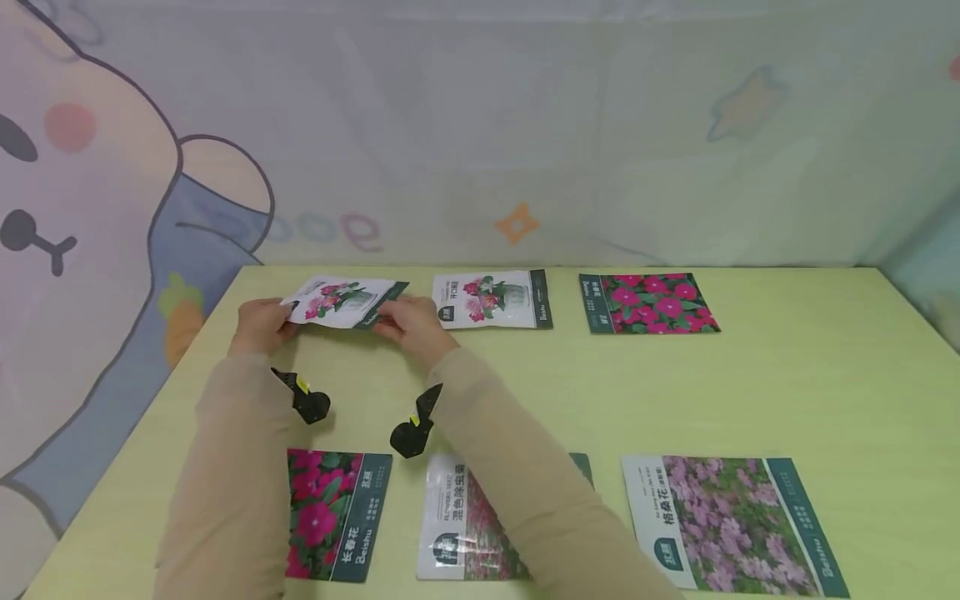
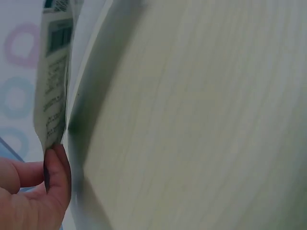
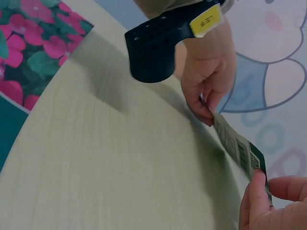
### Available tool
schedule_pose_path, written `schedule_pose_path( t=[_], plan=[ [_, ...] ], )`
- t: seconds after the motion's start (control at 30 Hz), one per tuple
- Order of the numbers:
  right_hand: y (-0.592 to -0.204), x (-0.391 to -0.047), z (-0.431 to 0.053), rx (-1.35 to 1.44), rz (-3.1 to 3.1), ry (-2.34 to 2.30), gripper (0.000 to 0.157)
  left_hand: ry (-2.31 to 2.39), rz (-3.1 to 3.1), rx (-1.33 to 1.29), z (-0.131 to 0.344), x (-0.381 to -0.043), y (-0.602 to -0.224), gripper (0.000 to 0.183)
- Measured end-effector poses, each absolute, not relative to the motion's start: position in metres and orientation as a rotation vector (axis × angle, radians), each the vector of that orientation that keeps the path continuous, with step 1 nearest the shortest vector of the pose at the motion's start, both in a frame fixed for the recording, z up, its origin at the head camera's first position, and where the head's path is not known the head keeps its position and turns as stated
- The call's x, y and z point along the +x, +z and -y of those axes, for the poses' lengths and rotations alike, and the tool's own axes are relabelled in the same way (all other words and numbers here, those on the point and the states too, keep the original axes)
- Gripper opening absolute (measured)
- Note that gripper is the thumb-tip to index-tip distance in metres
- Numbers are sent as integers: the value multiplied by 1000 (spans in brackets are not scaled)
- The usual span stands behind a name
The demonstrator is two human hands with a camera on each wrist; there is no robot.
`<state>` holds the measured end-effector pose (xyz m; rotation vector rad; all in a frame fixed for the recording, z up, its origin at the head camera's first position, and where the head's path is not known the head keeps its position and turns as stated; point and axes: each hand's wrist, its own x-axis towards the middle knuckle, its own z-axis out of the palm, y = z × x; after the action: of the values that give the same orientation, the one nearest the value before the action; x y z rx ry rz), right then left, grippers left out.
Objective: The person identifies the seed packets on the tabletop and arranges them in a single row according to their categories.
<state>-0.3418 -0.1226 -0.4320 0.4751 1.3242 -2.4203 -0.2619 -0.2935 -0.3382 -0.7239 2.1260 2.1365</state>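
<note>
A white seed packet with pink flowers in a vase [image 1: 341,302] is held at the back left of the table, its near edge tilted up off the surface. My left hand [image 1: 262,325] pinches its left end between thumb and fingers, as the left wrist view shows with the hand [image 2: 41,187] at the packet's printed back [image 2: 56,81]. At the green right end, my right hand [image 1: 416,327] pinches the packet too; in the right wrist view that hand [image 3: 278,206] grips near the small printed code. A similar white packet [image 1: 487,300] lies just right of my right hand.
A pink periwinkle packet [image 1: 652,303] lies at the back right. Along the front lie another periwinkle packet [image 1: 326,517], a mixed-flower packet [image 1: 480,525] partly under my right forearm, and a purple-flower packet [image 1: 735,525]. A printed cloth [image 1: 480,125] hangs behind the table [image 1: 787,392].
</note>
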Motion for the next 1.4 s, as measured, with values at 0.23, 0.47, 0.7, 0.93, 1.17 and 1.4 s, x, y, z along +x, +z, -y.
schedule_pose_path(
  t=[0.23,0.47,0.7,0.93,1.17,1.4],
  plan=[
    [-342,-281,91,418,-1279,-2432,68,2098,-2126,-482,304,-257,-328,52],
    [-313,-269,73,318,-1381,-2266,27,1989,-2120,-363,309,-260,-307,56],
    [-307,-270,69,232,-1459,-2086,37,1972,-2073,-239,312,-261,-294,59],
    [-307,-264,74,106,-1551,-1943,38,1701,-2229,-85,303,-261,-286,59],
    [-317,-253,78,143,-1422,-1994,35,1640,-2226,-208,297,-263,-274,75],
    [-326,-248,80,208,-1390,-2037,39,1428,-2129,-187,301,-255,-269,59]
  ],
)
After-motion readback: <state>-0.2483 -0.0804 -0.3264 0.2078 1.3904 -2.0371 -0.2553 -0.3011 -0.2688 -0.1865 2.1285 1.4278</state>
